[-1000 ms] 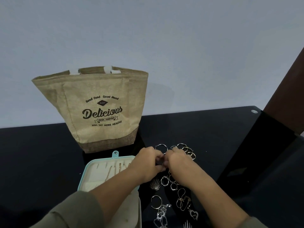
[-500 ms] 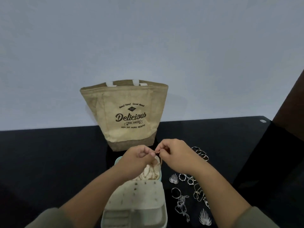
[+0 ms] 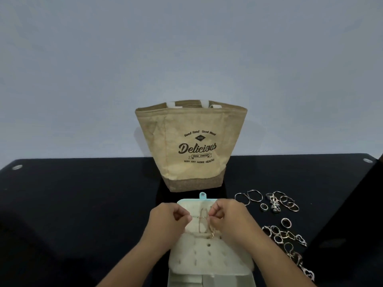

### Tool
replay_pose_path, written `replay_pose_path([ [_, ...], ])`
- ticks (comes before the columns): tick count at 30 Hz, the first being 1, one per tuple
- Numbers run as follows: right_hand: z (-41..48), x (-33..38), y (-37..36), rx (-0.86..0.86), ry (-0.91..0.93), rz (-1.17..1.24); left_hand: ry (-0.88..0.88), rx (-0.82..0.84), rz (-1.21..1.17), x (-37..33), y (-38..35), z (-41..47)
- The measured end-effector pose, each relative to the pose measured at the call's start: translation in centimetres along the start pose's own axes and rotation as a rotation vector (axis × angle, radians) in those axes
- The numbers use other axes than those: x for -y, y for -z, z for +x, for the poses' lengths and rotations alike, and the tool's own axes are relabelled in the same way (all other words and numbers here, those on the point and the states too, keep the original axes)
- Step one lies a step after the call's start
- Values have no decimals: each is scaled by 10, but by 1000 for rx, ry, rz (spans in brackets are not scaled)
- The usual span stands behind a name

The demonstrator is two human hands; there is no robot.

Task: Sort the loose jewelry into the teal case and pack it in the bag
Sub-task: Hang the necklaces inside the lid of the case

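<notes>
The teal case (image 3: 202, 196) lies open on the black table, its cream lining facing up. Over the upright lid panel my left hand (image 3: 169, 221) and my right hand (image 3: 230, 218) each pinch one end of a thin gold piece of jewelry (image 3: 202, 218), stretched between their fingertips. A gold chain (image 3: 211, 233) hangs on the lining just below. Loose rings and hoops (image 3: 275, 201) lie on the table to the right of the case. The tan "Delicious" bag (image 3: 192, 146) stands open right behind the case.
More rings and pendants (image 3: 284, 235) trail toward the near right edge. A dark panel (image 3: 352, 214) rises at the right side of the black table (image 3: 83, 204). A plain pale wall stands behind the bag.
Both hands came away from the jewelry pile on the right and now work over the case's lid with a small gold piece. The view has swung to center the case and bag.
</notes>
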State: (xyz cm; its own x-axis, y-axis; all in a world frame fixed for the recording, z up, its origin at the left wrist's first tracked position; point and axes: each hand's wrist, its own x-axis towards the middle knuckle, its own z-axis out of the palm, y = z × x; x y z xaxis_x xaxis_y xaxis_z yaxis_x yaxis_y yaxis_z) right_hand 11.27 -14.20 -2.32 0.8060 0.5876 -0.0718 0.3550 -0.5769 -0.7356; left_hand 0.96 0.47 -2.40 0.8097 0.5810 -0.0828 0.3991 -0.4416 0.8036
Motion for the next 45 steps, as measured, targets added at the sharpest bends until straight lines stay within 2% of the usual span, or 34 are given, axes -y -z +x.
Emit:
replay_pose_path([
  [8,47,0,-7,56,104,-152,-94,-47,179,8,-18,37],
  [12,55,-5,-10,140,246,-195,-221,-107,395,12,-22,46],
  [15,59,-6,-12,169,250,-259,-283,-89,464,16,-24,49],
  [17,56,-6,-9,208,193,-207,-261,-28,363,17,-22,46],
  [20,44,-4,6,327,53,112,-190,91,47,19,-10,39],
  [24,30,4,26,621,-79,591,-9,460,-362,2,7,26],
  [28,23,7,34,763,-103,821,74,637,-561,-8,13,15],
  [30,22,8,36,758,-88,872,86,615,-601,-10,13,14],
  [33,29,7,31,602,-116,845,140,441,-634,-12,9,17],
  [36,40,3,18,401,-101,609,178,223,-571,-9,3,25],
  [38,43,0,9,325,-76,424,173,138,-504,-5,0,28],
  [41,40,-3,7,335,-40,390,160,144,-478,0,0,26],
  [45,38,-1,13,406,-19,485,167,274,-578,1,8,21],
])
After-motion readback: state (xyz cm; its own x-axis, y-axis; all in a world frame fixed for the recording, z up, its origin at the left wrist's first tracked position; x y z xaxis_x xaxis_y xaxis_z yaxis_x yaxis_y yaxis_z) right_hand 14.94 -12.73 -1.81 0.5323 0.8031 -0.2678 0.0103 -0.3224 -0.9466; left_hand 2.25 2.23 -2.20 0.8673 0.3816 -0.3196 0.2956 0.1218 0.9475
